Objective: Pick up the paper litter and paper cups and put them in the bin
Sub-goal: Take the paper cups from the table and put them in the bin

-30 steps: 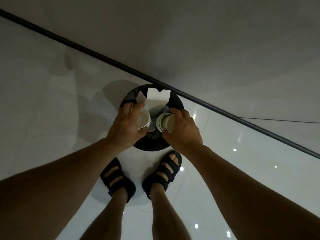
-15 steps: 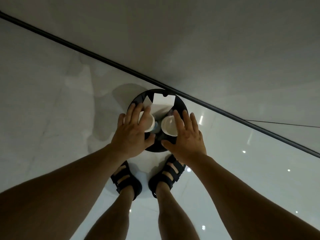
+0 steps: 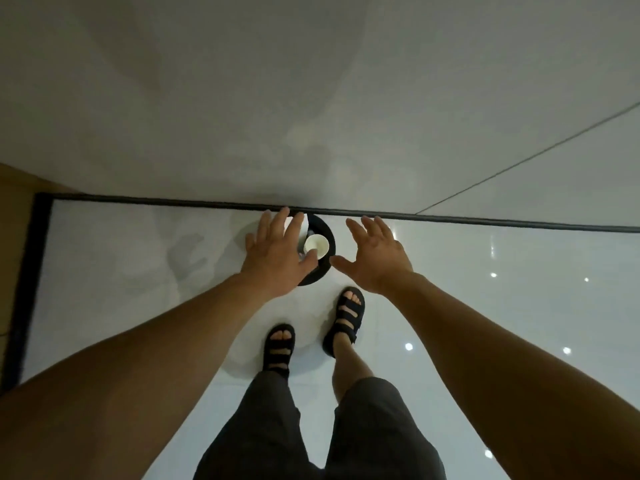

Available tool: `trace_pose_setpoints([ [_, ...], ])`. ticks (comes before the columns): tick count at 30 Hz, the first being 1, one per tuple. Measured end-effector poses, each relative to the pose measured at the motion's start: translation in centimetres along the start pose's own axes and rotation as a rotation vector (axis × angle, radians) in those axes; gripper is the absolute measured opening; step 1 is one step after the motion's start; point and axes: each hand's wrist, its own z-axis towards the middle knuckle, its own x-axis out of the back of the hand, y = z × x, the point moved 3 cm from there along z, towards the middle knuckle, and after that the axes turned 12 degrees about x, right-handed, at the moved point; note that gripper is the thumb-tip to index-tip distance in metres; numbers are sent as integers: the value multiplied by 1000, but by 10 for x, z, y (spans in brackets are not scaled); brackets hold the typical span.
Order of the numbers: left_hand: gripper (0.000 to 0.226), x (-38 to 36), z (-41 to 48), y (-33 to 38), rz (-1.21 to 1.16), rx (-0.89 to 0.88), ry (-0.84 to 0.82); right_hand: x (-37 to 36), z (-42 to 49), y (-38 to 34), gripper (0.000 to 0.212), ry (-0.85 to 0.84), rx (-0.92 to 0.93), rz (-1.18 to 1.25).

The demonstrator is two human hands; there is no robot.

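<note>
Left hand (image 3: 275, 256): fingers straight and spread, holding nothing, over the left part of the bin (image 3: 329, 237). Its thumb tip overlaps the paper cup (image 3: 316, 244) in view; contact cannot be told. The cup lies inside the bin, mouth facing up. Right hand (image 3: 377, 259): likewise spread and empty, just right of the rim. Judgement: the bin sits between the hands, and the left is nearer the cup.

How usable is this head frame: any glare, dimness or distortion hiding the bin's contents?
Head view: dim lighting; small bright reflections dot the glossy white floor at right; the wide-angle lens swells the forearms near the edges; the left hand covers part of the round black bin, yet one white paper cup inside shows sharply.
</note>
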Motion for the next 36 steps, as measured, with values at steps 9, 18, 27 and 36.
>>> trace_pose_setpoints([
  [9,73,66,-139,138,236,-420,-95,33,-238,3,85,202,-429,178],
  [18,73,11,-312,329,563,-886,-164,-15,-497,86,86,512,-891,456],
  [27,70,-135,-567,500,692,-1340,-210,-121,-767,153,85,712,-1273,668],
  [36,68,-247,-713,609,780,-1606,-258,-204,-936,211,84,740,-1542,838],
])
